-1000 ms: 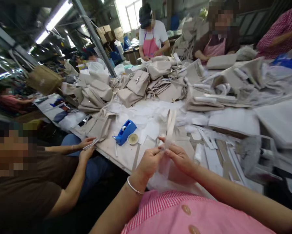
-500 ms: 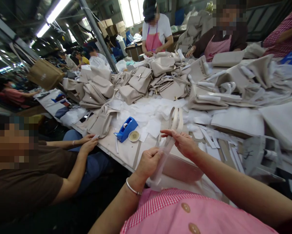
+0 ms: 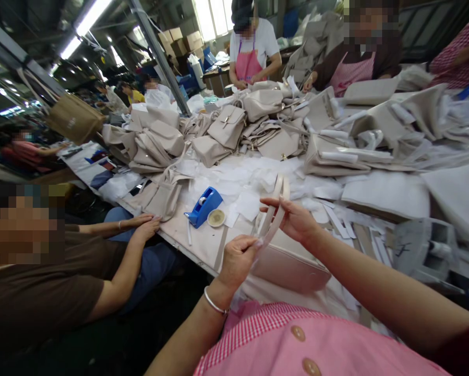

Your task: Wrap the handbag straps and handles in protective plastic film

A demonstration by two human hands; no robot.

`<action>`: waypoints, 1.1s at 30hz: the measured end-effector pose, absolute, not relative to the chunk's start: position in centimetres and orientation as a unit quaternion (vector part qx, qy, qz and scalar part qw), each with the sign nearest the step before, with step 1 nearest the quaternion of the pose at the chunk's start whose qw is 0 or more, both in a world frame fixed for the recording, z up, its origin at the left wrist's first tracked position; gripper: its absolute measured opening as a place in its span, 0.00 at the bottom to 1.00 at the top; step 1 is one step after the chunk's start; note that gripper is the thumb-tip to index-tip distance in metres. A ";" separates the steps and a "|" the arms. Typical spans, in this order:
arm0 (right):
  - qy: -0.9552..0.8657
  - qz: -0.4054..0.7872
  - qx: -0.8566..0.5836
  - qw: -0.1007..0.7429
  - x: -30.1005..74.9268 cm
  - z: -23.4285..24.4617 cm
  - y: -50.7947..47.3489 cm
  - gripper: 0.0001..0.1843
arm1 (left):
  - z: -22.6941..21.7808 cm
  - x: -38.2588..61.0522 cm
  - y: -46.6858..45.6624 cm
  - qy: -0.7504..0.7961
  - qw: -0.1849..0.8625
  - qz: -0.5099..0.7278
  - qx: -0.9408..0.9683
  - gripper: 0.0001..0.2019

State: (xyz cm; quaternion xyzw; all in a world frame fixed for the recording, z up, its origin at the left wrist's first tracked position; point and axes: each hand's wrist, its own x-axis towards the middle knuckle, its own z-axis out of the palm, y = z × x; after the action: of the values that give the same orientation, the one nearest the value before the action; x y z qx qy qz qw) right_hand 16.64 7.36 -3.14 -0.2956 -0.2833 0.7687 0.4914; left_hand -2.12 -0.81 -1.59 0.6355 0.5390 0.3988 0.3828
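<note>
My right hand [image 3: 295, 219] is closed round a beige looped bag strap [image 3: 278, 196], which stands up from a pale beige bag [image 3: 292, 263] lying against my lap at the table edge. My left hand [image 3: 238, 258] pinches the lower end of a thin clear sleeve on that strap, just below my right hand. A silver bangle sits on my left wrist.
A blue tape dispenser [image 3: 204, 206] and a round tape roll [image 3: 216, 218] lie to the left. Beige bags [image 3: 226, 128] pile across the table [image 3: 197, 243] among white paper scraps. A person in brown [image 3: 42, 292] sits at my left with hands on the edge; others work opposite.
My right hand has slid up the strap and away from my left hand, lifting the loop. The beige bag has come up into view under my hands.
</note>
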 end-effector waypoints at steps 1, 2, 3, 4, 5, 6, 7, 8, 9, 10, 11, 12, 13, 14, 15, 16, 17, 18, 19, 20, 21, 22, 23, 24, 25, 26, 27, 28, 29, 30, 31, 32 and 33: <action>-0.283 0.762 -0.303 0.498 16.8 -3.0 8.0 0.19 | -1.9 -2.2 -0.9 0.542 0.389 0.401 0.628 0.07; -0.288 0.757 -0.304 0.502 16.9 -3.0 8.3 0.19 | -2.1 -2.2 -1.0 0.551 0.399 0.403 0.612 0.07; -0.295 0.752 -0.302 0.506 17.0 -3.0 8.5 0.18 | -2.4 -2.2 -1.0 0.562 0.416 0.406 0.589 0.08; -0.302 0.748 -0.299 0.511 17.0 -3.1 8.5 0.18 | -2.7 -2.2 -1.0 0.572 0.438 0.410 0.559 0.10; -0.309 0.743 -0.296 0.515 17.0 -3.2 8.5 0.18 | -3.0 -2.2 -1.0 0.581 0.461 0.415 0.527 0.14; -0.316 0.738 -0.294 0.519 17.0 -3.3 8.4 0.18 | -3.2 -2.2 -0.9 0.587 0.483 0.422 0.494 0.19; -0.323 0.732 -0.294 0.523 17.0 -3.4 8.3 0.19 | -3.3 -2.1 -0.8 0.590 0.506 0.427 0.462 0.23; -0.332 0.726 -0.295 0.525 17.1 -3.4 8.2 0.19 | -3.4 -2.1 -0.7 0.593 0.525 0.429 0.434 0.24; -0.342 0.720 -0.296 0.527 17.2 -3.4 8.3 0.19 | -3.4 -2.0 -0.5 0.598 0.540 0.430 0.409 0.24; -0.354 0.713 -0.299 0.527 17.4 -3.3 8.3 0.19 | -3.3 -1.9 -0.3 0.603 0.549 0.432 0.386 0.22; -0.368 0.704 -0.305 0.525 17.4 -3.2 8.3 0.20 | -3.1 -1.8 0.0 0.607 0.555 0.436 0.367 0.20; -0.387 0.693 -0.315 0.520 17.4 -3.1 8.2 0.20 | -2.9 -1.7 0.3 0.609 0.559 0.439 0.352 0.19; -0.410 0.684 -0.325 0.509 17.3 -3.0 8.0 0.21 | -2.7 -1.5 0.7 0.609 0.560 0.443 0.345 0.18; -0.432 0.677 -0.333 0.495 17.1 -3.0 7.7 0.21 | -2.4 -1.4 1.1 0.608 0.561 0.446 0.342 0.17; -0.451 0.674 -0.336 0.479 16.8 -3.1 7.2 0.21 | -2.1 -1.3 1.4 0.604 0.564 0.446 0.344 0.17; -0.467 0.675 -0.334 0.463 16.4 -3.3 6.7 0.22 | -1.9 -1.2 1.8 0.599 0.565 0.447 0.349 0.17; -0.479 0.679 -0.328 0.449 16.0 -3.6 6.1 0.22 | -1.7 -1.1 2.1 0.596 0.564 0.447 0.356 0.17; -0.486 0.687 -0.321 0.435 15.7 -4.0 5.6 0.22 | -1.6 -1.1 2.3 0.594 0.562 0.446 0.365 0.16; -0.483 0.698 -0.314 0.425 15.4 -4.3 5.3 0.22 | -1.5 -1.1 2.4 0.593 0.559 0.442 0.375 0.15; -0.467 0.715 -0.310 0.418 15.3 -4.6 5.3 0.22 | -1.5 -1.1 2.4 0.594 0.556 0.434 0.387 0.14; -0.438 0.737 -0.307 0.414 15.4 -4.9 5.6 0.23 | -1.7 -1.1 2.3 0.599 0.549 0.424 0.400 0.13; -0.395 0.759 -0.306 0.417 15.6 -5.0 6.3 0.23 | -1.8 -1.2 2.2 0.606 0.540 0.414 0.413 0.13; -0.349 0.778 -0.305 0.424 15.9 -5.1 7.2 0.23 | -2.0 -1.2 2.2 0.614 0.528 0.404 0.425 0.13; -0.306 0.789 -0.308 0.435 16.3 -5.1 8.3 0.22 | -2.3 -1.2 2.2 0.622 0.516 0.397 0.435 0.13; -0.275 0.790 -0.315 0.449 16.6 -5.1 9.3 0.22 | -2.5 -1.2 2.3 0.630 0.504 0.392 0.442 0.13; -0.260 0.782 -0.326 0.462 16.9 -5.0 10.3 0.22 | -2.7 -1.2 2.5 0.636 0.495 0.389 0.446 0.13; -0.260 0.771 -0.338 0.473 17.1 -4.9 11.0 0.21 | -2.9 -1.1 2.9 0.639 0.490 0.388 0.449 0.13; -0.268 0.759 -0.349 0.480 17.1 -4.9 11.4 0.21 | -3.1 -1.1 3.4 0.639 0.489 0.387 0.450 0.12; -0.283 0.750 -0.357 0.480 16.9 -5.0 11.4 0.21 | -3.3 -1.1 3.9 0.639 0.490 0.387 0.450 0.12; -0.302 0.745 -0.361 0.473 16.7 -5.2 11.2 0.21 | -3.5 -1.0 4.4 0.638 0.492 0.387 0.449 0.12; -0.321 0.744 -0.363 0.460 16.5 -5.5 10.8 0.22 | -3.6 -1.0 4.9 0.636 0.495 0.388 0.447 0.12; -0.337 0.744 -0.364 0.448 16.3 -5.8 10.3 0.22 | -3.7 -1.0 5.3 0.635 0.499 0.388 0.444 0.13; -0.349 0.744 -0.365 0.438 16.2 -6.1 9.9 0.23 | -3.8 -0.9 5.6 0.634 0.503 0.387 0.442 0.13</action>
State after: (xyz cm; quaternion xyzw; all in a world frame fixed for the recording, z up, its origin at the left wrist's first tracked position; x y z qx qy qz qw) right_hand 16.15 9.91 -6.14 -0.3653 -0.3491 0.7435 0.4380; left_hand -0.93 5.56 -3.83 0.4419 0.6343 0.3869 0.5027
